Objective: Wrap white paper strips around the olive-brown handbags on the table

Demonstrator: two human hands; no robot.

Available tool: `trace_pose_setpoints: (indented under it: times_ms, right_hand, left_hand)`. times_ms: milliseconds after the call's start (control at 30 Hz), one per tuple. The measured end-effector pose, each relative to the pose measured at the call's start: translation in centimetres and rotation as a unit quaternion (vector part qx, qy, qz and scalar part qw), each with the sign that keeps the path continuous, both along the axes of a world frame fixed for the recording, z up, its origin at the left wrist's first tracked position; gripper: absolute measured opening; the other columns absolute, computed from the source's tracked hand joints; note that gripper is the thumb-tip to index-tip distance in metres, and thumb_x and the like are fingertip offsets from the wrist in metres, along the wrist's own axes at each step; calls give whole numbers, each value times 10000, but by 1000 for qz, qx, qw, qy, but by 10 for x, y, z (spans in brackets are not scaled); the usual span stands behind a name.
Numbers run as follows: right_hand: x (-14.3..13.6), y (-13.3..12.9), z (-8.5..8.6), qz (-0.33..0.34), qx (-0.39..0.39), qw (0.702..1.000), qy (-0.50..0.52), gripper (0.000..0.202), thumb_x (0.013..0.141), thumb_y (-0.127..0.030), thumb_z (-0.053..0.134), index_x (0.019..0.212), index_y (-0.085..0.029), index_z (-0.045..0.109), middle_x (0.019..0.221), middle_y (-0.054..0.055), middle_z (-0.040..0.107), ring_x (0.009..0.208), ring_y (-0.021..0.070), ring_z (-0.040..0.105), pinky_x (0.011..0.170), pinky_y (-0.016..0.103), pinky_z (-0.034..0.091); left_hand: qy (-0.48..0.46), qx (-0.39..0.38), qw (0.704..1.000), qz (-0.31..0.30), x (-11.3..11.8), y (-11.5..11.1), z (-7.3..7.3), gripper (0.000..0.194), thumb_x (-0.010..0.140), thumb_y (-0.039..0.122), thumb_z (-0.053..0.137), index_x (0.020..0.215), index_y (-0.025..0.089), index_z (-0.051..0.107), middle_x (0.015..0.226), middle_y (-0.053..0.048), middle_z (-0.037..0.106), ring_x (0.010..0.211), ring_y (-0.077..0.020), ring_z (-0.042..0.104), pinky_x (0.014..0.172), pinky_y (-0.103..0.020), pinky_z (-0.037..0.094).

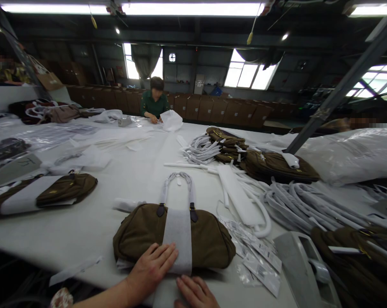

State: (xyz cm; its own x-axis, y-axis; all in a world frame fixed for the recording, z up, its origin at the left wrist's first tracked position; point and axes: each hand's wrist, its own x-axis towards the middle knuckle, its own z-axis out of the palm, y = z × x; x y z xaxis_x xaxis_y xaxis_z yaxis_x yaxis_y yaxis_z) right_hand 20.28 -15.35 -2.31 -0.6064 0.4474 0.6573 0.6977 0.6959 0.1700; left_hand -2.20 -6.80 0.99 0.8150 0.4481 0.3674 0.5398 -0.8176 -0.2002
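In front of me an olive-brown handbag [209, 239] lies on the white table [142, 158]. A pale wrapping strip [178, 222] runs across its middle, and its two wrapped handles [190, 188] reach away from me. My left hand [155, 265] lies flat on the lower part of the bag and strip, fingers stretched out. Just below the bag's near edge, my right hand [195, 291] rests with fingers extended over the strip's near end; the frame's bottom cuts off part of it. Neither hand grips anything that I can see.
A grey tape dispenser [305, 269] and plastic-sleeved labels [257, 256] are at right. Beyond lie white foam pieces [240, 196], wrapped handles and stacked bags [225, 143]. Another wrapped bag [65, 188] lies left. A co-worker [155, 102] handles white sheeting across the table.
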Motion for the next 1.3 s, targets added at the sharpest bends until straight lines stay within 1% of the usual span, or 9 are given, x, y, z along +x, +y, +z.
trace_pose_setpoints:
  times_ms: [200, 333, 433, 533, 700, 900, 1000, 1133, 1300]
  right_hand:
    - [2, 42, 49, 43, -70, 996, 37, 266, 957, -173, 381, 854, -212, 622, 1072, 12, 694, 1019, 144, 599, 837, 315, 452]
    - [5, 50, 61, 26, -148, 985, 83, 331, 957, -130, 290, 914, -191, 612, 874, 32, 714, 848, 114, 638, 690, 255, 441]
    - [5, 51, 63, 11, -176, 979, 102, 327, 940, -136, 290, 998, -200, 606, 848, 32, 717, 780, 117, 650, 660, 247, 449]
    - [4, 51, 61, 12, -191, 971, 143, 343, 967, -199, 257, 1001, -207, 598, 851, 21, 720, 762, 112, 655, 643, 241, 448]
    - [0, 51, 52, -37, -216, 950, 225, 327, 994, -312, 319, 905, -227, 621, 769, -13, 708, 672, 106, 641, 630, 228, 445]
    - [-8, 54, 40, -129, -234, 924, 274, 370, 968, -410, 380, 789, -229, 648, 663, -2, 670, 600, 139, 620, 561, 237, 464]
    - [-10, 55, 38, -157, -201, 922, 292, 324, 956, -414, 409, 947, -206, 656, 690, 15, 689, 585, 147, 632, 554, 239, 501]
    - [-7, 55, 45, -173, -89, 954, 230, 422, 934, -269, 462, 1320, -98, 465, 1009, 118, 707, 922, 198, 670, 784, 296, 545]
    - [-3, 54, 55, -67, -44, 997, -9, 443, 929, -389, 481, 1317, -178, 500, 1280, 70, 608, 1200, 214, 532, 1093, 410, 332]
  left_hand:
    - [-5, 20, 1000, 9, 1, 0, -7, 410, 964, 206, 366, 1367, 222, 442, 1388, -17, 519, 1195, -175, 469, 980, -324, 333]
    - [22, -24, 999, -7, -1, -4, 6, 544, 872, 162, 457, 1408, 171, 367, 1416, -69, 485, 1243, -201, 437, 1019, -352, 319]
    - [38, -104, 994, -15, -4, -7, 17, 635, 808, 267, 541, 1402, 138, 355, 1455, -146, 416, 1306, -264, 384, 1051, -429, 315]
    - [-39, -135, 990, -7, -2, -8, 15, 415, 867, 405, 520, 1206, 166, 540, 1363, -129, 526, 1234, -252, 472, 997, -408, 391]
    - [-223, -168, 956, 95, 8, -7, 3, 189, 934, 311, 475, 992, 214, 626, 1079, -61, 663, 977, -200, 576, 842, -340, 463]
    - [-235, -193, 932, 198, 23, -6, 8, 228, 932, 276, 458, 784, 210, 619, 813, -34, 595, 760, -204, 522, 697, -364, 384]
    - [-229, -189, 928, 226, 29, -2, 8, 248, 921, 292, 482, 719, 203, 594, 788, -27, 574, 748, -205, 513, 695, -368, 352]
    - [-223, -197, 929, 222, 32, 2, 5, 239, 912, 304, 506, 716, 201, 596, 787, -21, 576, 743, -197, 524, 699, -360, 347]
    - [-213, -217, 922, 240, 32, 2, 1, 215, 910, 250, 498, 724, 200, 593, 794, -28, 578, 777, -215, 549, 728, -374, 374]
